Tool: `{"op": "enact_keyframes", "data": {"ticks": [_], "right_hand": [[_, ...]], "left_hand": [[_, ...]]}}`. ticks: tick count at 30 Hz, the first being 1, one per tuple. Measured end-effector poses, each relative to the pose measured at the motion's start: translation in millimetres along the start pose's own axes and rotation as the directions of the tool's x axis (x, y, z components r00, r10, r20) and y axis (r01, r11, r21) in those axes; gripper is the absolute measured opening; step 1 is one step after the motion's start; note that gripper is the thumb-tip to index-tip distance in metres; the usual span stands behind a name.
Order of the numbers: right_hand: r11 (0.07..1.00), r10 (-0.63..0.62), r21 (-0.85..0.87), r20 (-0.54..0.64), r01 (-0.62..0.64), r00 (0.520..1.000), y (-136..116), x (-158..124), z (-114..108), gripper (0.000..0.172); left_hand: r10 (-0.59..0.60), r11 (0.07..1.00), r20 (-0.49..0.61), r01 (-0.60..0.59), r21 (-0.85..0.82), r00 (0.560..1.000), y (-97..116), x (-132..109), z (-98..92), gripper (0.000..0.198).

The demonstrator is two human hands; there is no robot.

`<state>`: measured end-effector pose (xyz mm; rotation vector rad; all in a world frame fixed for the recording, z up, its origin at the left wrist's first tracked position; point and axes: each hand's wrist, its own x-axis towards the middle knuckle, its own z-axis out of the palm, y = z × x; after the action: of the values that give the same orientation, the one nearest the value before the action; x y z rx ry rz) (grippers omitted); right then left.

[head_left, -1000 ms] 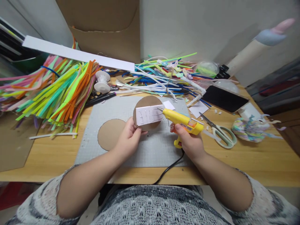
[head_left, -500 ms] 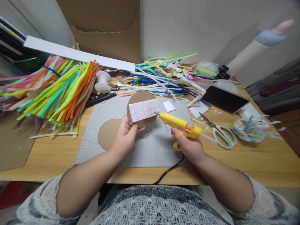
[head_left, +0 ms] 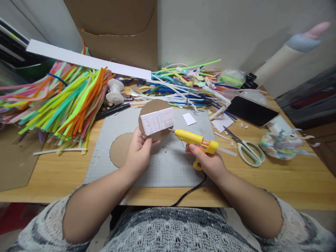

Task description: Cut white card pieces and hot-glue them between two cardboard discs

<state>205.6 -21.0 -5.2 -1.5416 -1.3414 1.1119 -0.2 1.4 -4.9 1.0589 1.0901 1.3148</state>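
My left hand (head_left: 139, 150) is closed on a round cardboard disc (head_left: 154, 105), held tilted above the cutting mat. On the disc's face sits a white rectangular block (head_left: 157, 121) with raised lines of glue across it. In my right hand (head_left: 206, 159) is a yellow hot glue gun (head_left: 195, 139), its nozzle at the lower right edge of the disc. A clear glue stick (head_left: 228, 151) pokes out of its back end, and a black cord (head_left: 190, 190) runs down from the handle. A second cardboard disc (head_left: 120, 149) lies flat on the mat, partly behind my left wrist.
The grey cutting mat (head_left: 168, 175) covers the table's middle. Scissors (head_left: 248, 150), a phone (head_left: 252, 111) and white paper pieces (head_left: 189, 119) lie to the right. Bundled pipe cleaners (head_left: 70, 105) fill the left, beside a spool (head_left: 115, 91); loose ones (head_left: 178, 91) are heaped behind.
The disc has shifted slightly left and up in my left hand. The glue gun has moved left and a little down, its nozzle now lower, off the block's right end.
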Motion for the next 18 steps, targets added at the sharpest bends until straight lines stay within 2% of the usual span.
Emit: {"op": "enact_keyframes", "data": {"ticks": [6,14,18], "right_hand": [[0.977,-0.102,0.166,-0.176,0.132,0.979,3.0,1.2,3.6,0.031],[0.985,-0.124,0.094,-0.186,0.143,0.975,-7.0,6.9,3.7,0.031],[0.986,-0.130,0.084,-0.178,0.147,0.975,-6.1,7.6,3.6,0.028]], "left_hand": [[-0.070,0.997,0.084,0.067,0.038,0.994,2.1,-3.9,1.9,0.035],[-0.058,0.997,0.170,0.048,0.065,0.984,-1.6,-7.1,1.6,0.031],[-0.059,0.996,0.179,0.047,0.069,0.982,-1.2,-7.0,1.3,0.028]]}}
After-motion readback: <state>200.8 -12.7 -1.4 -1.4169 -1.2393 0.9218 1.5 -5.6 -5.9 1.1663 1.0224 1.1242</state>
